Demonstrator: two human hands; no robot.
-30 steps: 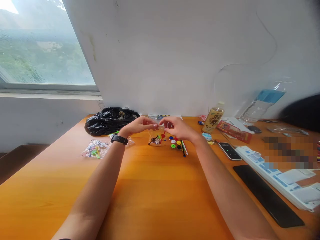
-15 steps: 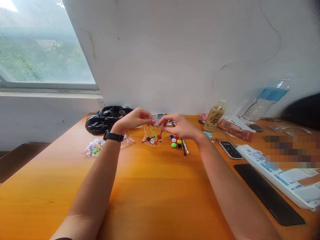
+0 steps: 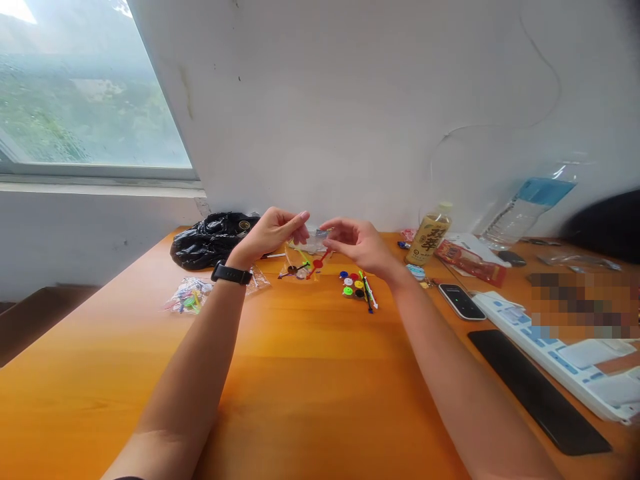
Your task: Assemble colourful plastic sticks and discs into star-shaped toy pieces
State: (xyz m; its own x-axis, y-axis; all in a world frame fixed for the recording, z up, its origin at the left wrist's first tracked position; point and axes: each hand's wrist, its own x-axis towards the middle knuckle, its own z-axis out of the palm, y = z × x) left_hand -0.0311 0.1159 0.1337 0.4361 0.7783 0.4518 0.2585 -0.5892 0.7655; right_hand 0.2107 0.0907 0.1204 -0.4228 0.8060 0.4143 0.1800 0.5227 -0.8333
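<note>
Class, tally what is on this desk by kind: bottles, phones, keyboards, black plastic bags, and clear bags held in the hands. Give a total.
Bottles: 2, tea bottle, water bottle
Phones: 1, phone
Keyboards: 1, keyboard
Black plastic bags: 1, black plastic bag
Held clear bags: 1, clear bag in left hand
Total: 6

Orange table (image 3: pixel 310 400) carries: black bag (image 3: pixel 210 241) at 11 o'clock, coloured discs (image 3: pixel 353 284) at 12 o'clock, phone (image 3: pixel 461 301) at 2 o'clock, black pad (image 3: pixel 537 390) at 3 o'clock.
</note>
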